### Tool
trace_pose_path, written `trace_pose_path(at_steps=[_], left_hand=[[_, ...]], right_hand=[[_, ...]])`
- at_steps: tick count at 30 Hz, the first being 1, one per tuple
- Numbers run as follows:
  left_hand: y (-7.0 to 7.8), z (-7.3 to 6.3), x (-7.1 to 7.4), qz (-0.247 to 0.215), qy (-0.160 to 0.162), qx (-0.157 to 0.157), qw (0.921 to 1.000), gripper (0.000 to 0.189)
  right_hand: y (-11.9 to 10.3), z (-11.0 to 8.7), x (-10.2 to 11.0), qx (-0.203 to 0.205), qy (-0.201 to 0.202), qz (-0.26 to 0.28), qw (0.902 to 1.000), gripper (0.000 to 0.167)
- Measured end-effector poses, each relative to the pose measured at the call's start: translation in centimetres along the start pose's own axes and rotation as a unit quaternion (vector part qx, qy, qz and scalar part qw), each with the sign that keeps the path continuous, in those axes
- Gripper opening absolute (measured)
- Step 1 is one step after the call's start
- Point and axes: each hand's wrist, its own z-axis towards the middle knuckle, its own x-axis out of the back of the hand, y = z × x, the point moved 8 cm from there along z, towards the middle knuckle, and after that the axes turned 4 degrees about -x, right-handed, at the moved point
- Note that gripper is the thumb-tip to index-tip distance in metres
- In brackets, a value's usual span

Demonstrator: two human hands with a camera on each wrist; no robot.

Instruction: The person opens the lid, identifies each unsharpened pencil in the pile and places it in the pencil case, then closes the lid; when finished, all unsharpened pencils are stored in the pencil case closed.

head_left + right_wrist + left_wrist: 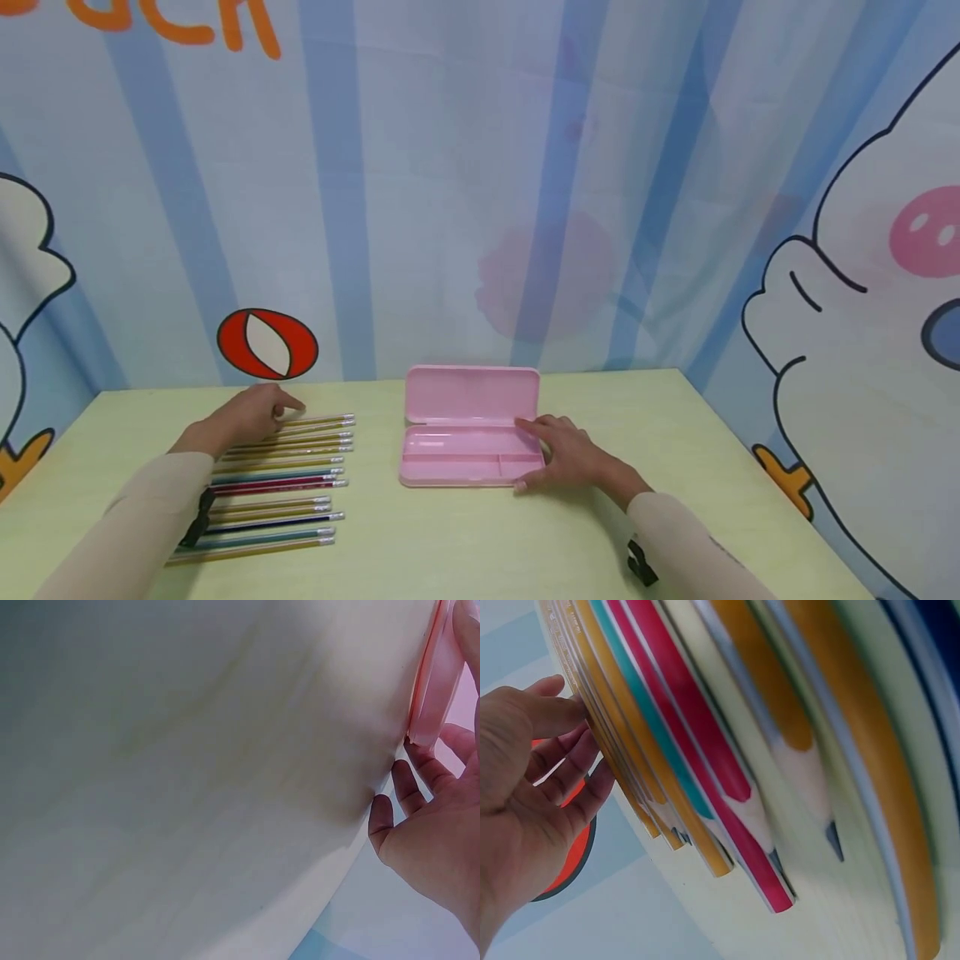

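A row of pencils (285, 475) lies on the left of the table, yellow, teal, red and dark blue, with eraser ends to the right. At the row's far side is my left hand (251, 414), index finger stretched out to the right. In the left wrist view, its fingers are right at the outermost yellow pencils (607, 746). A pink pencil case (450, 469) stands with its lid up in the middle; its compartments hold nothing. My right hand (573, 457) grips the case's right end, thumb at the front edge and index finger near the hinge.
The pale yellow table (420, 550) ends at a striped blue cloth backdrop (450, 208) behind. Cartoon figures are printed on the cloth at both sides. Bare tabletop lies between the pencils and the case.
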Motion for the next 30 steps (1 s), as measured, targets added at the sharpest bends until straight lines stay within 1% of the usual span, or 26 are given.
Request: trace_pose_path(at_steps=[4,8,11,16,21,25,30], left_hand=[[-0.3,0.0,-0.3,-0.017,-0.002,0.000,0.9999,0.039],[-0.5,0.0,-0.2,-0.020,0.005,-0.011,0.9997,0.037],[-0.4,0.0,-0.1,-0.024,0.009,-0.024,0.9994,0.035],[0.1,0.1,-0.1,-0.052,0.005,-0.035,0.9980,0.031],[0.1,0.3,0.0,-0.070,-0.004,-0.031,0.9971,0.031],[0.2,0.5,-0.1,-0.069,-0.012,-0.040,0.9968,0.034],[0.6,0.6,-0.1,-0.048,-0.010,-0.072,0.9962,0.040]], right_hand=[[-0.1,-0.1,0.0,0.002,-0.003,0.001,1.0000,0.100],[0.0,-0.1,0.0,0.004,-0.005,-0.001,1.0000,0.100],[0.1,-0.1,-0.1,0.001,-0.006,-0.002,1.0000,0.100],[0.3,0.0,-0.2,0.000,-0.005,-0.003,1.0000,0.100],[0.3,0.0,-0.2,0.001,-0.002,-0.001,1.0000,0.101],[0.2,-0.1,-0.1,0.004,-0.003,-0.003,1.0000,0.101],[0.1,-0.2,-0.1,0.005,0.001,-0.003,1.0000,0.100]])
